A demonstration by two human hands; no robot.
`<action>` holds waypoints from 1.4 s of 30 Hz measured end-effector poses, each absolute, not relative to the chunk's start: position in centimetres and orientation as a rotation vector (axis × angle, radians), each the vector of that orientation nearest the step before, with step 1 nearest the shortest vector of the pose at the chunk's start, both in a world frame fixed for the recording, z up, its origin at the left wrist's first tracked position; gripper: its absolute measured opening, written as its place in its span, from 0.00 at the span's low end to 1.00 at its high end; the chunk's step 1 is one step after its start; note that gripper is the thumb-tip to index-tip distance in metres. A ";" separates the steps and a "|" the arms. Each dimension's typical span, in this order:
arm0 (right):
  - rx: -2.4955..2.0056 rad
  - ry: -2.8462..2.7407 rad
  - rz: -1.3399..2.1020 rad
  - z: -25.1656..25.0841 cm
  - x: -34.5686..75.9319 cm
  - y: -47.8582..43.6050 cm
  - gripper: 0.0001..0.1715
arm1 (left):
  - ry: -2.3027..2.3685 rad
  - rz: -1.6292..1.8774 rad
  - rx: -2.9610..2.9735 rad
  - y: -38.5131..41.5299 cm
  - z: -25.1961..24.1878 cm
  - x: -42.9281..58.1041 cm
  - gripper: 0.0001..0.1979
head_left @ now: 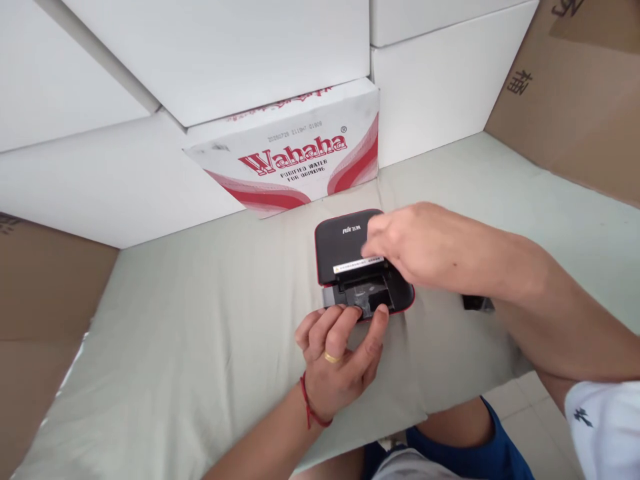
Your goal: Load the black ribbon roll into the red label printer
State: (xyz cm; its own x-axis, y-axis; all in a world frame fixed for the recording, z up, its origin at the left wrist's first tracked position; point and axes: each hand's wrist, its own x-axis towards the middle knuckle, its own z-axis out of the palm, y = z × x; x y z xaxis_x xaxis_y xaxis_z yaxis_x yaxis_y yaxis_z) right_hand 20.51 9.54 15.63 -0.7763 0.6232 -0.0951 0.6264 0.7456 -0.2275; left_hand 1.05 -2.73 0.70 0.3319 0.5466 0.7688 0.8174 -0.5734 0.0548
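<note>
A black rounded case-like device (340, 243) with a red edge and white lettering lies flat on the cloth. In its near half is a recessed compartment (367, 293) with a shiny, clear-looking surface. A raised flap (360, 272) with a white printed label strip stands along the compartment's far side. My left hand (343, 347), wearing a ring and a red cord, holds the near edge, fingertips and thumb at the compartment. Above the device's right side, my right hand (415, 243) has its fingers curled at the flap's right end; their tips are partly hidden.
Pale green cloth (200, 333) covers the table. White boxes (270, 53) and a red-and-white Wahaha water carton (300, 160) stand at the back. Brown cardboard (580, 100) borders the right, more (45, 333) the left. A small black object (477, 303) lies beneath my right forearm.
</note>
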 end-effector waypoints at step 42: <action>0.592 2.994 -0.374 13.7 19.7 4.5 0.06 | -2.009 -3.020 -2.332 3.5 -0.9 -2.7 0.39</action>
